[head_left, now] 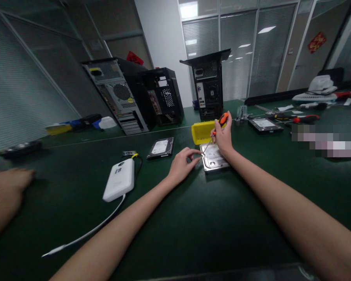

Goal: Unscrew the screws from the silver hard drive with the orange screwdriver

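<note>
My right hand [223, 136] grips a screwdriver [223, 119] with an orange and black handle. Its shaft slants down to the left edge of a silver hard drive [212, 162] lying on the green table. At the screwdriver's tip, the thumb and index finger of my left hand [183, 164] come together in a pinch. Whatever sits between those fingertips is too small to make out. Directly behind the drive stands a yellow plastic case [201, 133], partly covered by my right hand.
A second hard drive [160, 148] and a white power bank [119, 179] with a cable lie to the left. Computer cases [125, 93] stand behind. Another hard drive [265, 124] and pliers [307, 118] are at right. Another person's hand [11, 179] rests at far left.
</note>
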`<state>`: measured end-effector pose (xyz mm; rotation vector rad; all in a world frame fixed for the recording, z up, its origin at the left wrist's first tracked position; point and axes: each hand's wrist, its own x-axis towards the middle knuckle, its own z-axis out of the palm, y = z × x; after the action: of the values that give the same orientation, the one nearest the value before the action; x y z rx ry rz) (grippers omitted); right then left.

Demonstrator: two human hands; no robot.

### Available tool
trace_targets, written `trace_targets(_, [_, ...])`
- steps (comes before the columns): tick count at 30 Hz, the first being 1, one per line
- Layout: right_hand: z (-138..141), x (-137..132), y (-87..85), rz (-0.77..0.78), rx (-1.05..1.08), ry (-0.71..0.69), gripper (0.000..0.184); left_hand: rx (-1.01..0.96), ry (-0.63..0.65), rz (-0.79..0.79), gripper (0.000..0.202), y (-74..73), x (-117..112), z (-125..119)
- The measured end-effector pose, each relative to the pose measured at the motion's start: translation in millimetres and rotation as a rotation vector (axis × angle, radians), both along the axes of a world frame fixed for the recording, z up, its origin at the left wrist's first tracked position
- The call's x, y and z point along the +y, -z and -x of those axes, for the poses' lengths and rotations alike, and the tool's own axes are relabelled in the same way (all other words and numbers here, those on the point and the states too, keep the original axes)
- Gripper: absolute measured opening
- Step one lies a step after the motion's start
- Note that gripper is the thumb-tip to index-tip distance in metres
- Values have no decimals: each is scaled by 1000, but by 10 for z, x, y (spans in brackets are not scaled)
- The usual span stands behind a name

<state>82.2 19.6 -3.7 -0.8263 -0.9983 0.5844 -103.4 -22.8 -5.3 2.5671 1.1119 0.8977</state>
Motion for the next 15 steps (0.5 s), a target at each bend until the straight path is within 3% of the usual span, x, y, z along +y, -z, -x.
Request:
trace_targets(4, [51,-33,-6,-84,-158,121,73,9,5,1,24,0,1,-3])
trace_targets(7, [97,-61,-9,-108,-243,137,72,21,-18,7,25,3,1,-4])
trace_targets(15, [90,-66,-17,-90,-237,233,68,148,-110,0,31,-41,106,133])
